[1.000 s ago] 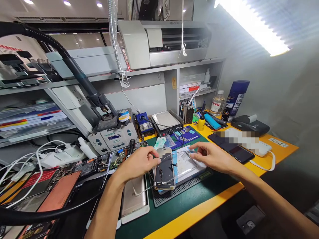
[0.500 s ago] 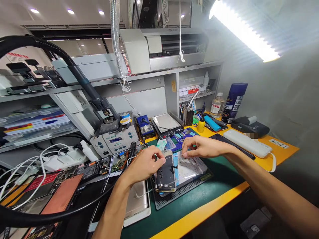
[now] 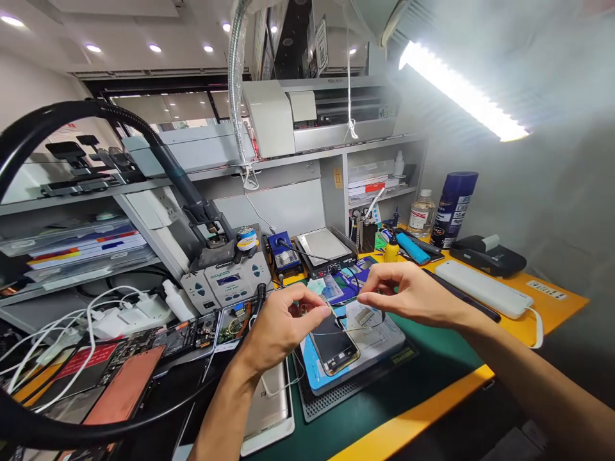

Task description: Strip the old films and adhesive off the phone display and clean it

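Note:
A phone screen (image 3: pixel 335 346) with a dark back and gold-coloured edge lies turned at an angle on a blue-and-white box (image 3: pixel 319 378). My left hand (image 3: pixel 288 320) is closed, thumb and forefinger pinched at the screen's upper left edge. A short black flex cable (image 3: pixel 341 317) stands out from its right side. To the right, my right hand (image 3: pixel 403 294) hovers above the box with thumb and forefinger pressed together. A thin wire (image 3: pixel 358 330) arcs across the screen and up towards that hand; its ends are hard to make out.
Under the box lies a dark perforated pad (image 3: pixel 331 403) on a green mat (image 3: pixel 442 339). A gold phone back (image 3: pixel 266 403) is beside my left forearm. Behind stand a rework station (image 3: pixel 230 282) and a flat heating plate (image 3: pixel 327 246). A black hose (image 3: pixel 144 419) crosses the left side.
The phone screen has turned on the box, its lower end swinging right and baring more blue. Both hands have shifted slightly right in view. The thin wire now shows across the screen.

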The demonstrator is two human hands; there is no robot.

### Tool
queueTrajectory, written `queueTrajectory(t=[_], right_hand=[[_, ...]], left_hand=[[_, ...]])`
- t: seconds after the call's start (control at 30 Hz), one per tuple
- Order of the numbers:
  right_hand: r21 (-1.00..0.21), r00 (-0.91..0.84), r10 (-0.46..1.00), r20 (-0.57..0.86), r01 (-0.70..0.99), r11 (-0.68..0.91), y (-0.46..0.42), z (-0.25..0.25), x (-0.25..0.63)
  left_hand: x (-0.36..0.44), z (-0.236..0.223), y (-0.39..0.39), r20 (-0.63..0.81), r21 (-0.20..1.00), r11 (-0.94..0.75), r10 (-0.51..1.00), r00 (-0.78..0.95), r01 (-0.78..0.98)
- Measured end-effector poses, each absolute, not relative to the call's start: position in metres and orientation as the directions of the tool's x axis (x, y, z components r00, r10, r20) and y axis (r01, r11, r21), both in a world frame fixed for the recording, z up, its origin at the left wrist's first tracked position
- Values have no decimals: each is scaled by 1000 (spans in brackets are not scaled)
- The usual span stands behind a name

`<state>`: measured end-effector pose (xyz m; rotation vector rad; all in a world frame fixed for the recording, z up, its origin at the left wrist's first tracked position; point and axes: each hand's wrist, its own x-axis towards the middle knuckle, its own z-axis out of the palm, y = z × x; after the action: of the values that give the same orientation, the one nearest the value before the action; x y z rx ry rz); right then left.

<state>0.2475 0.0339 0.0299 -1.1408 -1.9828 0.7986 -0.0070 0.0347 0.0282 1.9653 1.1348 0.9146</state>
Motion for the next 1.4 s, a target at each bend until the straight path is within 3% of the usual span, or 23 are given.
queueTrajectory(t=[0.33,0.53,0.77,0.93,1.23,1.4], right_hand=[[-585,-412,771,485,502,636,22,33,243],[-505,-395,723,567,527,684,25,33,232],[-464,-344,640,687,470,751,21,28,226],[-336,-302,505,808,468,817,18,23,224],[-130,-293,316,902,514,848,13,21,220],[-129,-270,310,912,528,839,11,17,218]], left_hand=[[-1,23,33,334,828,-434,890,310,355],[0,24,31,414,794,-497,864,287,349],[0,27,24,560,701,-629,778,285,338],[1,28,18,637,627,-712,702,318,316],[6,25,13,737,467,-804,584,341,369],[6,24,13,783,395,-824,533,320,406]])
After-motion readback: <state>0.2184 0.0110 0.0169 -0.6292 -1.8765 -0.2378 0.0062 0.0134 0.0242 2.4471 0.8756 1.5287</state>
